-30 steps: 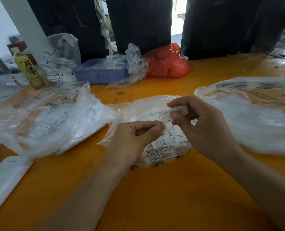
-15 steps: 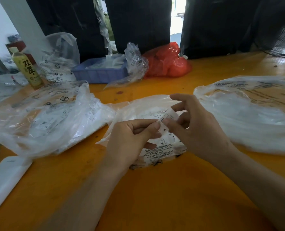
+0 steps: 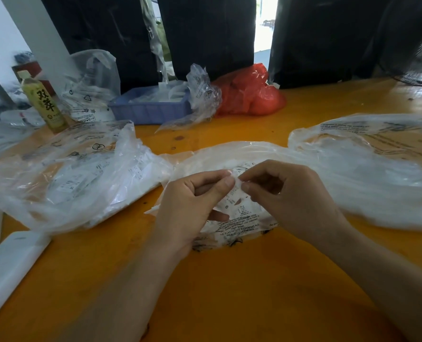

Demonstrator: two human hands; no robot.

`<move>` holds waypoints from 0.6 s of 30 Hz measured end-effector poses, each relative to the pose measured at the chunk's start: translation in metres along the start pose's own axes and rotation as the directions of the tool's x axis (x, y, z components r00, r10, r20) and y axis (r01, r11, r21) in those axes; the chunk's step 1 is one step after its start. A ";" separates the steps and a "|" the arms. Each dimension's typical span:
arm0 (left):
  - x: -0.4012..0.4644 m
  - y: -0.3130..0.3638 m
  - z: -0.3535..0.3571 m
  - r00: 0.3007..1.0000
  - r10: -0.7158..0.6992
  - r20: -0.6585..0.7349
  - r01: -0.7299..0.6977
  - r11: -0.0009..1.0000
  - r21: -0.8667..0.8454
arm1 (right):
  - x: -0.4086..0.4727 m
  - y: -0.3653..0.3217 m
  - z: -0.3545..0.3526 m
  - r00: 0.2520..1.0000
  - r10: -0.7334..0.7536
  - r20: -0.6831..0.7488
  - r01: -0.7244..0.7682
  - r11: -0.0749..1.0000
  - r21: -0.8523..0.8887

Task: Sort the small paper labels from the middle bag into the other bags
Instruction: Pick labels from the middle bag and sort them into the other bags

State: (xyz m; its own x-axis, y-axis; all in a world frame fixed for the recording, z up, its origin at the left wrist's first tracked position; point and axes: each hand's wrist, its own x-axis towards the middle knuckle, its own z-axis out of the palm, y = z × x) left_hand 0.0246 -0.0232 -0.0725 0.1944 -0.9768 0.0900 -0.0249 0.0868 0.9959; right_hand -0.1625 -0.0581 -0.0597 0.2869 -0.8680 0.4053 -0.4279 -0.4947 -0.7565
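Pinching one small label [image 3: 237, 180] between them at the centre of the frame, the left hand [image 3: 192, 206] and right hand [image 3: 294, 201] both have thumb and forefinger closed on it, just above the middle bag [image 3: 232, 218]. That bag lies on the orange tabletop [image 3: 229, 280] between a left bag [image 3: 64, 174] and a right bag [image 3: 378, 174]. A bottle [image 3: 44, 102], blue tray [image 3: 150, 109] and red bag [image 3: 249, 95] stand across the upper frame.

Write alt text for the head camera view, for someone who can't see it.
Two hands, the left hand and right hand, pinch a small paper label together above the middle bag on an orange table. Clear plastic bags lie on the left and on the right.
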 end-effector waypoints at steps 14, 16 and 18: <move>0.027 0.030 -0.142 0.646 0.662 -0.380 0.053 0.458 0.888 | 0.050 0.067 -0.113 0.954 0.137 -0.268 -0.299 0.538 -0.788; 0.032 0.021 -0.163 0.725 0.519 -0.452 0.185 0.486 0.854 | 0.052 0.085 -0.130 0.907 0.377 -0.187 -0.326 0.346 -0.880; 0.035 0.015 -0.174 0.759 0.415 -0.502 0.309 0.449 0.838 | 0.052 0.091 -0.133 0.849 0.516 -0.112 -0.285 0.270 -0.920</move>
State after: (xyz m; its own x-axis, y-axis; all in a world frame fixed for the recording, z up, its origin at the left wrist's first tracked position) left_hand 0.2015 -0.0218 -0.0534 0.6295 -0.6066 0.4855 -0.7732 -0.4274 0.4685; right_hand -0.3007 -0.1540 -0.0389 -0.0730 -0.9973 0.0108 -0.9855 0.0738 0.1526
